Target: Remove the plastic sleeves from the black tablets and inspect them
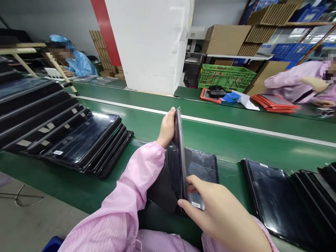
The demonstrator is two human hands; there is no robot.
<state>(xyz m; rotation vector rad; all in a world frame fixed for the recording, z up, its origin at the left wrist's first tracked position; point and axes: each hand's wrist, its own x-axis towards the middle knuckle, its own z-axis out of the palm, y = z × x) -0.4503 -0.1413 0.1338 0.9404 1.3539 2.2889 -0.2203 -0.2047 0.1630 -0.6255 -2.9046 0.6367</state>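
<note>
A dark tablet [181, 154] stands on edge in front of me, its grey side with speaker holes turned up toward me. My left hand [167, 128] grips its far end. At the near end, my right hand [210, 199] pinches it between thumb and fingers. Another tablet [203, 164] with a white label lies flat on the green bench, just right of the held one and partly covered by my right hand. A black sheet or cover [161, 189] sits beneath and left of the held tablet; its exact kind is unclear.
Tablets [86, 136] are stacked on the left, with more [278, 196] on the right. A white strip [223, 124] runs along the green bench [147, 115]. Beyond stand a white pillar [149, 45], a green crate [225, 77] and orange-edged items [275, 103]. Two people sit across.
</note>
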